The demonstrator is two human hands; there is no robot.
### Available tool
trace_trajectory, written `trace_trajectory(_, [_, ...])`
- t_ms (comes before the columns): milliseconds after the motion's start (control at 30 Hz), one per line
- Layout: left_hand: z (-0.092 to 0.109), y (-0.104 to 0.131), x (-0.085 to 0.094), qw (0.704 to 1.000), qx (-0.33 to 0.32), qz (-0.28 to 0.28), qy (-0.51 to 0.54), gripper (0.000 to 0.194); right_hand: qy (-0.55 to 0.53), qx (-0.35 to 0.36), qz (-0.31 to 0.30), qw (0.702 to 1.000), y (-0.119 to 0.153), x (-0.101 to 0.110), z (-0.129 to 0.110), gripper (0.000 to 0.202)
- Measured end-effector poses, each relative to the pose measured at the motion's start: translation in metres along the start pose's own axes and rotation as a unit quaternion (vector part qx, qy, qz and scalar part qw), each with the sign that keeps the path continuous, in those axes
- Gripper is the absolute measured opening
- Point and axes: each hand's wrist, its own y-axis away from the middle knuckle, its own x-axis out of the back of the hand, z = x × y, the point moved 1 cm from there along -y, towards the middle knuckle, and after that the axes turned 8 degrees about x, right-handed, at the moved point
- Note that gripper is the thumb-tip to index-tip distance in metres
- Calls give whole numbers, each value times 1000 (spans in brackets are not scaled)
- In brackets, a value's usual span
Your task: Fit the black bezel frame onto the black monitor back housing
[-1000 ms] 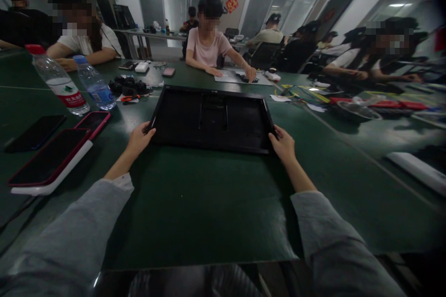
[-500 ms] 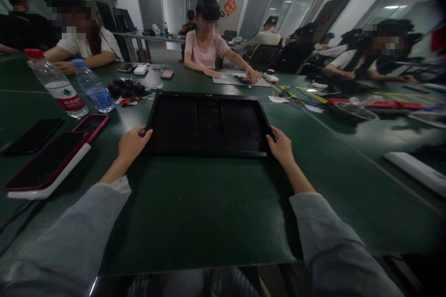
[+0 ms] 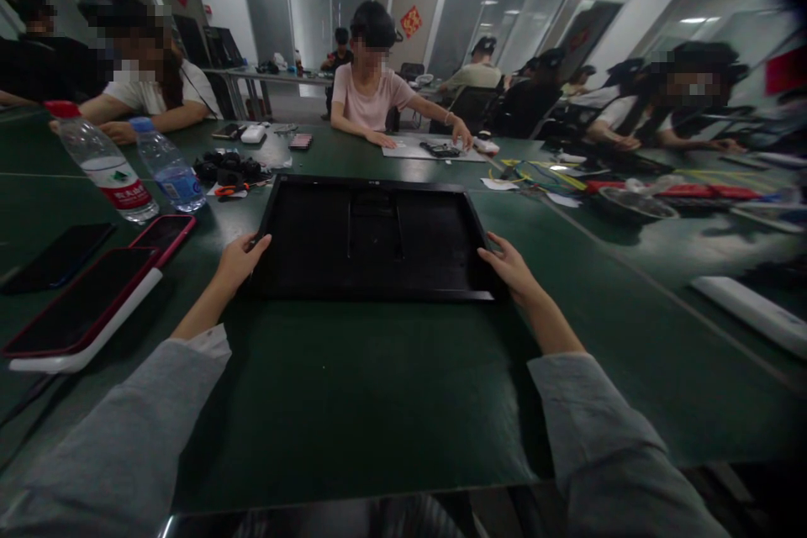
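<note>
A wide black rectangular frame or shallow tray (image 3: 429,245), with a raised rim, lies on or just above the green table in front of me. My left hand (image 3: 243,261) grips its left edge, thumb on top of the rim. On the opposite side my right hand (image 3: 509,265) holds the right edge, its thumb over the rim too. The other fingers of both hands are partly hidden beneath the edges. Whether the black frame touches the table cannot be made out.
Two bottles (image 3: 176,176) and phones (image 3: 79,303) stand or lie at the left on the green table (image 3: 366,403). Black parts with orange pliers (image 3: 230,187) lie behind. Across sits a person (image 3: 371,97). Cables (image 3: 542,175) and a white power strip (image 3: 750,315) are right.
The black frame and both hands appear slightly lower and nearer to me, and more of the frame's depth shows. The camera view has shifted a little. Both hands keep their hold.
</note>
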Motion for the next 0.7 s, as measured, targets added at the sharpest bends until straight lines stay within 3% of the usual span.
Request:
trace_trajectory(133, [-4, -3, 7, 997, -27, -19, -68, 55, -8, 39, -14, 999, 5, -3, -7, 79])
trace_trajectory(233, [-5, -3, 7, 995, -41, -40, -79, 60, -12, 34, 7, 999, 3, -4, -7, 87])
trace_trajectory(433, [-2, 1, 7, 992, -59, -35, -107, 57, -7, 60, 11, 998, -1, -4, -5, 77])
trace_trajectory(567, [-2, 2, 7, 990, -57, -42, -118, 55, -9, 74, 13, 997, -2, -5, -3, 87])
trace_trajectory(700, [-1, 3, 6, 990, -60, -4, -131, 52, -5, 107, 20, 994, -4, -6, 0, 88])
